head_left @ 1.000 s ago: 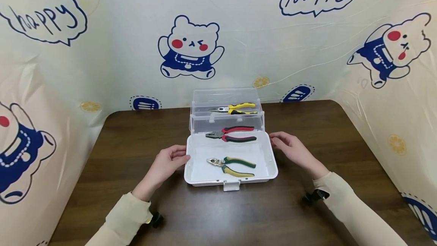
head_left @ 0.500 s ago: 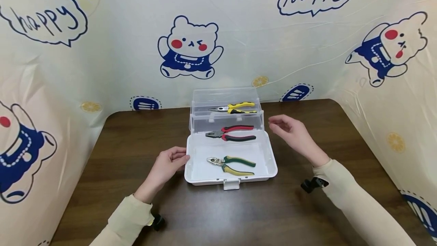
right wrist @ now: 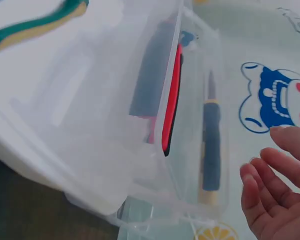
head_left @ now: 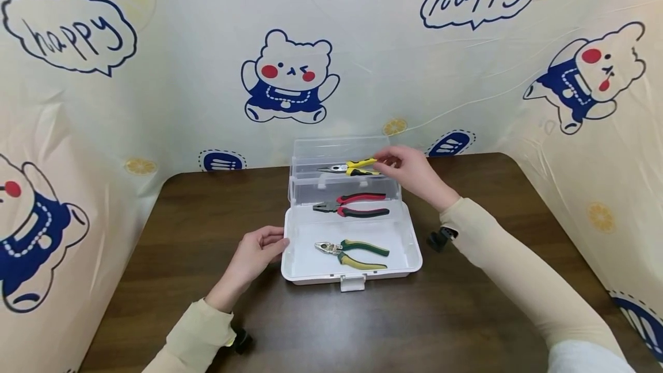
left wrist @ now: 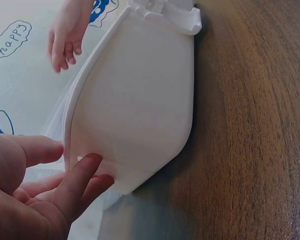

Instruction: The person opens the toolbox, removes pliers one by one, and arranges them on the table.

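A white toolbox (head_left: 307, 276) with clear folding trays stands opened out. My left hand (head_left: 252, 255) holds its left side, thumb at the rim and fingers against the outer wall in the left wrist view. Yellow-and-black needle-nose pliers (head_left: 359, 163) lie in the upper clear tray (right wrist: 212, 202). Over their handle ends is my right hand (head_left: 414, 174), overlapping them in the head view; in the right wrist view its loosely bent fingers show beside the tray, holding nothing. Red-and-black combination pliers (head_left: 325, 206) lie lower down. Green-and-yellow pliers (head_left: 348, 245) rest on the box floor.
A white latch (head_left: 353, 284) sticks out from the box's front edge. The box stands on a dark wooden table (head_left: 331, 327). Behind and beside the table hangs a pale cloth (head_left: 197, 73) printed with bears, close to the back of the trays.
My right hand has left the box's right side, risen, and moved up and left to the yellow-and-black needle-nose pliers. My left hand has stayed at the left rim.
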Demonstrator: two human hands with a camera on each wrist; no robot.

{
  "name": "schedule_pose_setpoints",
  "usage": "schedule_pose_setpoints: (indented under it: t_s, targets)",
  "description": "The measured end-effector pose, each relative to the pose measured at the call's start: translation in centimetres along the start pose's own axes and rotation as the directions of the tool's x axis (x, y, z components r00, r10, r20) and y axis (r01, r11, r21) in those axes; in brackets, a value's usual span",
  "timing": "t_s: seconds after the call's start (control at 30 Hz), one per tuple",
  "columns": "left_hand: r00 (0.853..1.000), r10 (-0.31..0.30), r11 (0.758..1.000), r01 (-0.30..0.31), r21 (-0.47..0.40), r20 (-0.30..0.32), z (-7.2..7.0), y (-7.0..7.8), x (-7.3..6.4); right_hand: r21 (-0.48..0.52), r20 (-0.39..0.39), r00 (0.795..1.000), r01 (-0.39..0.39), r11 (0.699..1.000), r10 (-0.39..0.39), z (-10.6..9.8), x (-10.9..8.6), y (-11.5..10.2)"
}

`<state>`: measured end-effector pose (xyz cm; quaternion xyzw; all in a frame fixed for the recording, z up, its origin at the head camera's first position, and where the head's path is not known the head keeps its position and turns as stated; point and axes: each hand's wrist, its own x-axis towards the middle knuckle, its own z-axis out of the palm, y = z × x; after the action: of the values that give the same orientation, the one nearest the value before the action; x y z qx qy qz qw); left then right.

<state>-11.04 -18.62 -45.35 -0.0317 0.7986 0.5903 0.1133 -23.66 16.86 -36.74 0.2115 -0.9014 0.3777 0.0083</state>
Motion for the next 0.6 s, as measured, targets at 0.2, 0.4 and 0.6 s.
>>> schedule_pose_setpoints:
  t_s: [0.2, 0.4, 0.6]
  targets:
    - [1.0, -0.001, 1.0, 0.001, 0.008, -0.003, 0.0, 0.0, -0.1, -0.095, 0.076, 0.997, -0.016, 0.995, 0.023, 1.5, 2.7, -0.3]
    - [1.0, -0.002, 1.0, 0.002, -0.003, 0.001, 0.0, 0.1, -0.2, -0.173, 0.154, 0.986, -0.037, 0.984, 0.065, 2.3, 4.1, -0.3]
    - [1.0, 0.014, 1.0, -0.013, -0.024, 0.006, -0.1, 0.3, -0.2, -0.244, 0.226, 0.971, -0.022, 0.969, 0.079, 1.9, 5.4, -0.6]
